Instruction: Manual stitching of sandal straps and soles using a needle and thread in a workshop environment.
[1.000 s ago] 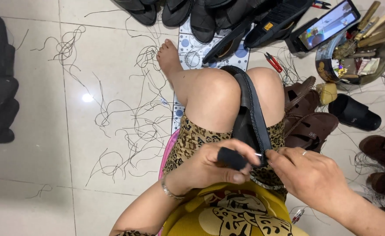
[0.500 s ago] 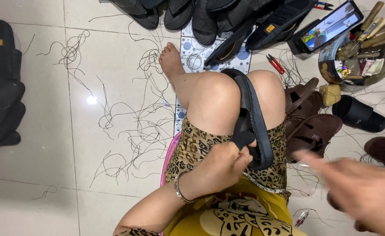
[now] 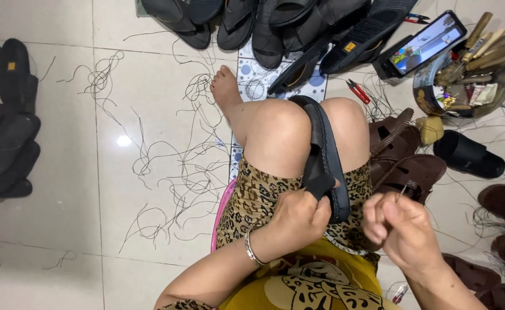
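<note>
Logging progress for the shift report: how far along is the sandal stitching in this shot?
Done, by the look of it: a heap of black sandals ahead and cut thread ends on the floor. In hand: the left hand grips the strap of a black sandal between the knees; the right hand pinches a needle. Possibly left: brown sandals alongside; their stitching can't be judged.

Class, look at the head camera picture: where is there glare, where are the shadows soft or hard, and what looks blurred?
Head view: a small bright glare spot sits on the glossy floor tile; shadows are soft under the black sandals; the right hand is slightly motion-blurred, while the left hand and the black sandal between the knees are sharper.
</note>
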